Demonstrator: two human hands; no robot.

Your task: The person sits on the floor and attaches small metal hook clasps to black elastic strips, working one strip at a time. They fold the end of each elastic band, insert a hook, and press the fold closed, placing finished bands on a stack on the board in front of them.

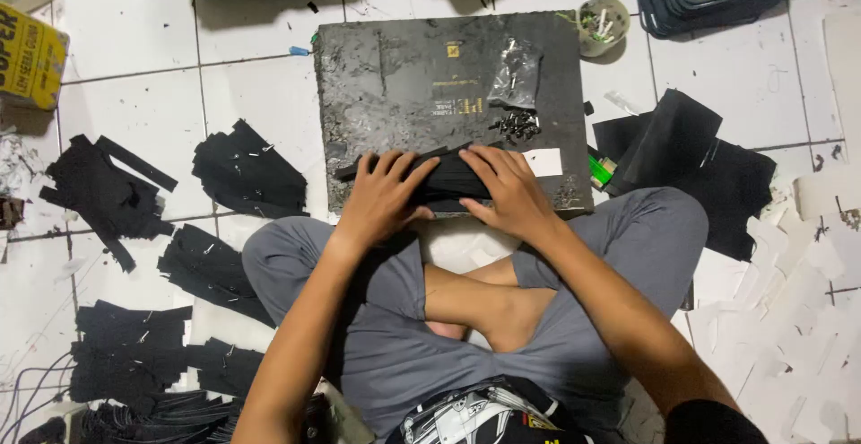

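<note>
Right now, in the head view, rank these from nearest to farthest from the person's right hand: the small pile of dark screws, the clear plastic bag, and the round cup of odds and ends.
From the right hand:
1. Small pile of dark screws, just above it on the dark board.
2. Clear plastic bag, farther up the board.
3. Round cup of odds and ends, on the floor tiles past the board's top right corner.

— How do the arms lie?
— Both forearms reach forward over the crossed legs, converging.
— And the hands?
— The left hand (pixel 381 200) and right hand (pixel 513 195) rest palms down, side by side, fingers spread and slightly curled, pressing down.
</note>
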